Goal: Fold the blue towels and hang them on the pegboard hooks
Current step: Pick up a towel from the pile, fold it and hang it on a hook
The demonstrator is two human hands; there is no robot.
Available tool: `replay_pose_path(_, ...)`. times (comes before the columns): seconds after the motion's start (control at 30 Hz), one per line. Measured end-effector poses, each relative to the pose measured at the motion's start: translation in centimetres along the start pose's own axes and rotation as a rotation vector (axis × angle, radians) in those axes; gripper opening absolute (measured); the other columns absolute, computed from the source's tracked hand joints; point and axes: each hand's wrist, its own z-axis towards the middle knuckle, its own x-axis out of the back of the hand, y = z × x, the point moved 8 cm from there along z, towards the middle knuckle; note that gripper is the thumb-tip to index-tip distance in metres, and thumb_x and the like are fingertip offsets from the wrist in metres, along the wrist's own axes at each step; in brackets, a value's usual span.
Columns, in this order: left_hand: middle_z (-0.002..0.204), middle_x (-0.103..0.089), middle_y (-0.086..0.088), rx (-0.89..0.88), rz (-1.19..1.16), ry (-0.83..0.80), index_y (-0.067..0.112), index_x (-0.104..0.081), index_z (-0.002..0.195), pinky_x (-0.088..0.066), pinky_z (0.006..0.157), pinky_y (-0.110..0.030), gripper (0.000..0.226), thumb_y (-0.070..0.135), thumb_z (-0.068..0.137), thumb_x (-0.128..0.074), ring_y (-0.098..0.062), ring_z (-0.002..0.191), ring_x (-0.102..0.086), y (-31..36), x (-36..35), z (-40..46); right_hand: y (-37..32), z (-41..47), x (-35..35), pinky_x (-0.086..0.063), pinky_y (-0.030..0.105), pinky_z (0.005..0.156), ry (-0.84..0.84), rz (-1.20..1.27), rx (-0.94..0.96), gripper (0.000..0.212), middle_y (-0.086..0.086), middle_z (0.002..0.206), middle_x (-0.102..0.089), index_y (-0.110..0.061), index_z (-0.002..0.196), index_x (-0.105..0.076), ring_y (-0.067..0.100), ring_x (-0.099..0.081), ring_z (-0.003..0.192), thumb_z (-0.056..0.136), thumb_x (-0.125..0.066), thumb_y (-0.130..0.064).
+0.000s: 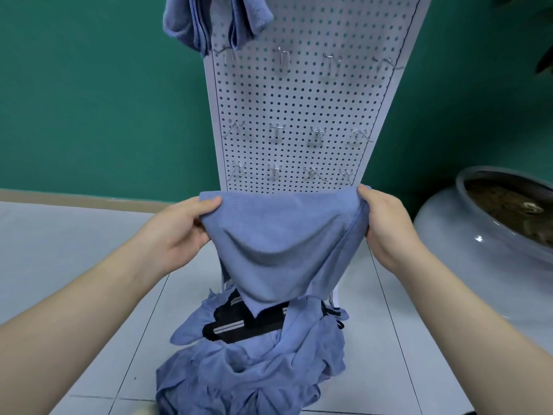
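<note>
I hold a blue towel (281, 244) up in front of the white pegboard (302, 109). My left hand (182, 226) pinches its top left corner and my right hand (386, 226) grips its top right corner. The towel sags in the middle and hangs down to a point. Below it a heap of loose blue towels (254, 363) lies on the floor over a black object (248, 323). Two folded blue towels (209, 19) hang from hooks at the pegboard's top left. Bare metal hooks (276, 130) sit in rows lower down.
A large grey ceramic pot (466, 235) filled with soil stands on the floor to the right. A green wall (98, 100) rises behind the pegboard. The floor is pale tile (59, 235) with dark grout lines.
</note>
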Motion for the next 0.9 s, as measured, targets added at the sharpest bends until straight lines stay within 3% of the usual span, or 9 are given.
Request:
replay_pose_path(0.03,0.101,-0.079,-0.004,-0.004,0.041,0.029,0.006,-0.071,0.108,-0.062,0.073,-0.023,0.015,0.009,0.102,-0.057,-0.011,0.085,-0.076,0.1,0.4,0.1,0.1,0.2,0.3,-0.037,0.031,0.065,0.024,-0.040,0.008,0.038,0.000,0.066,-0.056,-0.013,0.065,-0.058,0.015,-0.048,0.066,0.100,-0.051,-0.025)
replay_pose_path(0.1,0.091,-0.078,0.001,0.007,0.147,0.085,0.011,-0.068,0.097,-0.061,0.066,-0.026,0.008,0.015,0.100,-0.063,-0.012,0.075,-0.074,0.0,1.3,0.2,0.2,0.4,0.8,-0.027,0.034,0.069,0.052,-0.190,0.036,0.037,0.002,0.072,-0.041,-0.001,0.071,-0.047,0.018,-0.034,0.070,0.095,-0.048,-0.029)
replay_pose_path(0.17,0.085,-0.076,0.001,0.024,0.230,0.107,0.014,-0.059,0.091,-0.062,0.062,-0.028,0.013,0.020,0.098,-0.068,-0.015,0.069,-0.072,-0.1,2.0,0.2,0.5,0.5,1.1,-0.025,0.033,0.066,0.043,-0.344,0.063,0.034,0.002,0.074,-0.039,0.001,0.078,-0.044,0.017,-0.032,0.071,0.099,-0.045,-0.025)
replay_pose_path(0.23,0.085,-0.074,-0.002,0.022,0.293,0.117,0.016,-0.055,0.084,-0.061,0.058,-0.029,0.020,0.020,0.096,-0.071,-0.018,0.066,-0.071,0.0,2.3,0.2,1.2,0.6,1.6,-0.023,0.031,0.058,0.043,-0.440,0.059,0.031,-0.002,0.069,-0.035,-0.011,0.075,-0.040,0.016,-0.029,0.064,0.104,-0.048,-0.021)
replay_pose_path(0.3,0.085,-0.073,-0.004,-0.016,0.345,0.155,0.016,-0.055,0.080,-0.059,0.053,-0.027,0.023,0.019,0.095,-0.072,-0.017,0.062,-0.069,0.3,2.5,0.2,1.7,0.8,2.2,-0.034,0.032,0.057,0.077,-0.477,0.035,0.028,0.000,0.069,-0.043,-0.013,0.076,-0.045,0.017,-0.037,0.062,0.101,-0.056,-0.020)
replay_pose_path(0.43,0.084,-0.073,-0.003,-0.083,0.343,0.237,0.013,-0.062,0.083,-0.056,0.050,-0.023,0.017,0.018,0.092,-0.076,-0.012,0.058,-0.068,1.2,3.5,0.5,2.7,1.2,2.7,-0.058,0.035,0.065,0.092,-0.321,-0.065,0.023,0.012,0.080,-0.060,-0.008,0.077,-0.058,0.023,-0.058,0.073,0.099,-0.063,-0.015)
replay_pose_path(0.5,0.087,-0.073,-0.003,-0.081,0.307,0.278,0.013,-0.066,0.084,-0.057,0.054,-0.024,0.014,0.018,0.090,-0.078,-0.013,0.063,-0.068,1.3,4.4,0.7,3.1,1.1,2.4,-0.058,0.029,0.067,0.035,-0.224,-0.110,0.021,0.015,0.087,-0.065,-0.006,0.083,-0.064,0.025,-0.063,0.080,0.102,-0.060,-0.015)
replay_pose_path(0.63,0.090,-0.074,-0.001,-0.048,0.198,0.334,0.012,-0.070,0.094,-0.058,0.054,-0.025,0.013,0.017,0.087,-0.081,-0.013,0.066,-0.070,1.3,5.7,0.9,3.4,1.0,1.5,-0.057,0.033,0.085,-0.067,0.000,-0.180,0.026,0.009,0.102,-0.077,-0.002,0.097,-0.073,0.023,-0.070,0.092,0.105,-0.050,-0.012)
replay_pose_path(0.9,0.097,-0.077,-0.004,-0.153,0.137,0.407,0.010,-0.072,0.094,-0.059,0.076,-0.032,0.009,0.012,0.088,-0.079,-0.017,0.078,-0.072,2.4,6.2,0.7,3.5,1.2,0.5,-0.054,0.034,0.083,-0.086,0.230,-0.238,0.027,0.008,0.106,-0.079,-0.004,0.110,-0.070,0.020,-0.074,0.094,0.108,-0.048,-0.020)
